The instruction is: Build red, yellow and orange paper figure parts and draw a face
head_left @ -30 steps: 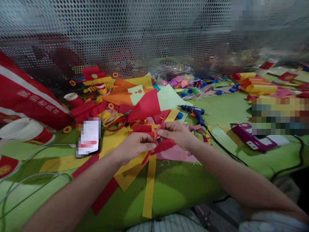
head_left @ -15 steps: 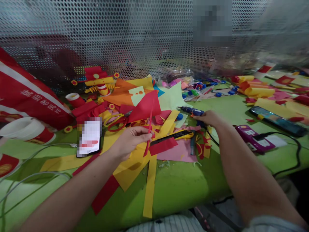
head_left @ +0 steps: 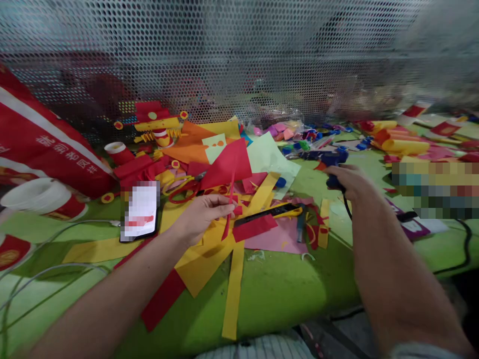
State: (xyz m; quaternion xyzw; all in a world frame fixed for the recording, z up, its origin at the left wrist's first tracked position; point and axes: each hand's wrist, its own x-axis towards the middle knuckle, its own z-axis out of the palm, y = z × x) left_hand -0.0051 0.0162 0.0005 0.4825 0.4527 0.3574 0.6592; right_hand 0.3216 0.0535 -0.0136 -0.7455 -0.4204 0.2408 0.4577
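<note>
My left hand (head_left: 207, 214) pinches a narrow red paper strip (head_left: 231, 185) between thumb and fingers, above a heap of yellow and red paper. My right hand (head_left: 350, 180) is closed around the handle of a blue hot glue gun (head_left: 333, 157), its nozzle pointing left and its dark cord hanging below. Between the hands lies a black and yellow utility knife (head_left: 267, 213), with a piece of red paper (head_left: 255, 227) beside it. Scissors with red and yellow handles (head_left: 183, 189) rest just beyond my left hand.
A phone (head_left: 139, 212) lies left of my left hand, with a cable attached. Stacked paper cups (head_left: 45, 199) and a large red bag (head_left: 48, 144) stand at the left. A perforated metal panel (head_left: 224, 55) closes off the back of the green table (head_left: 284, 294).
My right hand has moved right with the glue gun, away from the paper heap. My left hand stays nearly in place with the red strip.
</note>
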